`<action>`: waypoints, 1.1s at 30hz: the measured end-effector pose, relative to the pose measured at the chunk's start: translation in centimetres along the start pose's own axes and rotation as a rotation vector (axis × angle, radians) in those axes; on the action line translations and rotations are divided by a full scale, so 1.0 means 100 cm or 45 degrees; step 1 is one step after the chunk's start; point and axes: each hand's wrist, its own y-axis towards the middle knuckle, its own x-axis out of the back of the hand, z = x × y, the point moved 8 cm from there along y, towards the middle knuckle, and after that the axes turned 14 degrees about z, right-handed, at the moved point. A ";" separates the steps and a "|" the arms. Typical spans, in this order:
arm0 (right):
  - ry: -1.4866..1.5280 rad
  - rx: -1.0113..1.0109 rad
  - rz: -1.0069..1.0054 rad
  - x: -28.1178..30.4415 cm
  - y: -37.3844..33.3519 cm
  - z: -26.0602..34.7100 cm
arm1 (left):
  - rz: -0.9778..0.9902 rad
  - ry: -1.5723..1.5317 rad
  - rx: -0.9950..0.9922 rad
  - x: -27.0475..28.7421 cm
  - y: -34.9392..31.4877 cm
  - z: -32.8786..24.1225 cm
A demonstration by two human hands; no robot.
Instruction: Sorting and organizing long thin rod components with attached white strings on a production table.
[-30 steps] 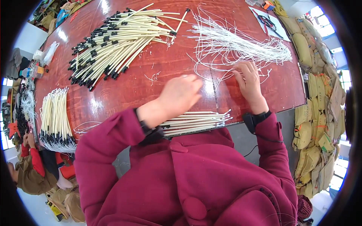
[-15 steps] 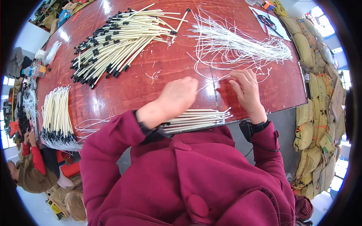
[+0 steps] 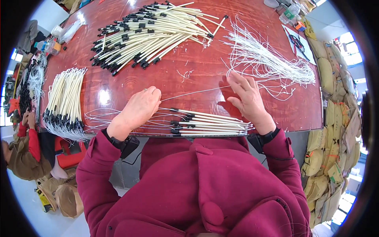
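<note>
white cord (image 3: pixel 193 93) spans bare red tabletop (image 3: pixel 138 81) between heaped tubes (image 3: pixel 166 41) and near edge (image 3: pixel 300 129), left hand (image 3: pixel 141 107) pinching it, right hand (image 3: pixel 248 98) angled inward, fingers loosely spread.

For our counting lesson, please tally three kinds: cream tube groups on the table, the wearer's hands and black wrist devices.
Cream tube groups (far heap, left bundle, near-edge row): 3
Wearer's hands (left hand, right hand): 2
Black wrist devices: 2
Total: 7

The red table (image 3: pixel 292 114) is carrying cream rods (image 3: pixel 158 37) beyond the left fingers (image 3: pixel 154 95), white cords (image 3: pixel 276 65) beyond the right fingers (image 3: pixel 241 82).
</note>
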 end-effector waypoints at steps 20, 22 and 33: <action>0.056 0.053 0.183 -0.019 -0.008 0.008 | -0.500 0.190 0.085 0.083 0.129 0.026; 0.067 0.057 0.183 -0.019 -0.008 0.013 | -0.530 0.280 0.126 0.075 0.162 0.033; 0.117 0.019 0.058 -0.015 -0.009 0.016 | -0.586 0.576 0.128 0.063 0.153 0.003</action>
